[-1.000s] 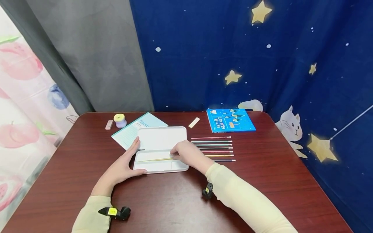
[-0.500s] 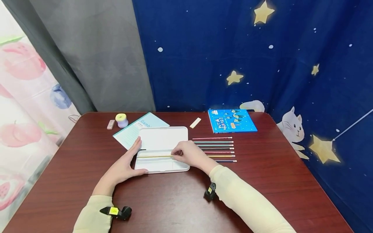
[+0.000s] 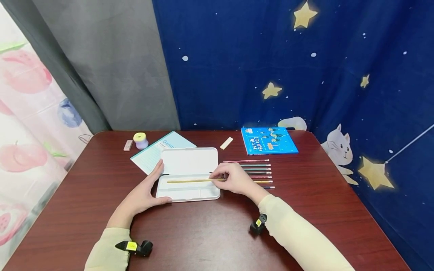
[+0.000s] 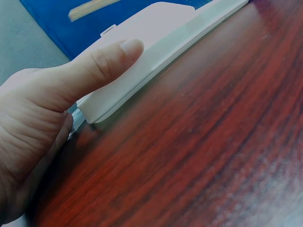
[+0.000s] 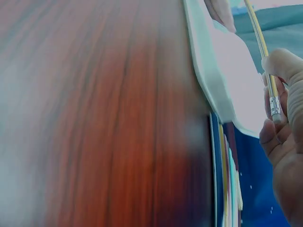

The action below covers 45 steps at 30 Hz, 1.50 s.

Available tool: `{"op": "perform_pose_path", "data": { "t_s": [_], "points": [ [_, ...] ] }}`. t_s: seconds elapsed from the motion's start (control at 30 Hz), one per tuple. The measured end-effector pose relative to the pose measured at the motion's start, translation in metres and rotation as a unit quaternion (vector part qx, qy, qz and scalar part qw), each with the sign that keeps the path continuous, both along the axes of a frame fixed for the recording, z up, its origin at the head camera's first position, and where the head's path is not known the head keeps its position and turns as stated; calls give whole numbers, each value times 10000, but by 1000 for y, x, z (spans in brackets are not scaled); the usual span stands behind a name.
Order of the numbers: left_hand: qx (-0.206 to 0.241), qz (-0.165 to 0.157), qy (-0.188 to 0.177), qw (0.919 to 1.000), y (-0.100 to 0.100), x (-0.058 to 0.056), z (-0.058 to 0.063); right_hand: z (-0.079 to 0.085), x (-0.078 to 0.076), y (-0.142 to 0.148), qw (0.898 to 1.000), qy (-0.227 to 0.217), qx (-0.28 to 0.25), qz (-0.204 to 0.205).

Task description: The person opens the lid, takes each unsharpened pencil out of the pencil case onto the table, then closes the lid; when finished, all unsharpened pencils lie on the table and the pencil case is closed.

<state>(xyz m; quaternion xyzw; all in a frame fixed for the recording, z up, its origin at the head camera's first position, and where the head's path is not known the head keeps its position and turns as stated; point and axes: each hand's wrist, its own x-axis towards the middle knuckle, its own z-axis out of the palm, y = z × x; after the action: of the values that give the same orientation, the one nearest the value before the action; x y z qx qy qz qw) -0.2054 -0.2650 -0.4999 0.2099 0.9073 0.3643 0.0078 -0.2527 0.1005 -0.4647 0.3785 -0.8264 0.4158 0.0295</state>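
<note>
A white pencil case (image 3: 181, 195) lies unfolded on the table, its lid (image 3: 190, 162) laid back. My left hand (image 3: 142, 194) spans its left end, with straight fingers along the side and the thumb at the front edge. In the left wrist view the thumb (image 4: 102, 68) rests on the case's wall. My right hand (image 3: 234, 178) pinches a yellow pencil (image 3: 190, 181) near its eraser end, above the case's rear compartment. In the right wrist view the pencil's metal band and eraser (image 5: 275, 109) show beside the fingers, the shaft pointing away over the case.
Several pencils (image 3: 262, 165) lie in parallel right of the case, partly behind the right hand. Further back are a blue book (image 3: 269, 141), a cream-coloured bar (image 3: 226, 143), a notepad (image 3: 149, 156), a yellow-and-lilac spool-shaped item (image 3: 140, 141) and a small pink block (image 3: 128, 145).
My right hand has moved to the right with the yellow pencil, whose far end has drawn away from the case's left end. The left hand stays at the case.
</note>
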Motion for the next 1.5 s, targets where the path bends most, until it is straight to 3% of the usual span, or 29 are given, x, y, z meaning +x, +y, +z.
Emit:
{"op": "perform_pose_path", "data": {
  "t_s": [0.2, 0.7, 1.03, 1.2, 1.5],
  "points": [
    [-31, -14, 48, 10000, 2, -1, 0, 3, 7, 35, 9996, -24, -170, -218],
    [-124, 28, 108, 9999, -1, 0, 0, -4, 32, 133, 9938, -440, 39, -1019],
    [-111, -4, 42, 9999, 1, 0, 0, -8, 38, 151, 9915, -758, 231, -1036],
    [-136, 25, 78, 9999, 1, 1, 1, -11, 37, 155, 9926, -647, 539, -874],
    [-126, 13, 49, 9999, 2, 1, 2, -12, 37, 157, 9889, -572, 914, -1021]
  ]
}}
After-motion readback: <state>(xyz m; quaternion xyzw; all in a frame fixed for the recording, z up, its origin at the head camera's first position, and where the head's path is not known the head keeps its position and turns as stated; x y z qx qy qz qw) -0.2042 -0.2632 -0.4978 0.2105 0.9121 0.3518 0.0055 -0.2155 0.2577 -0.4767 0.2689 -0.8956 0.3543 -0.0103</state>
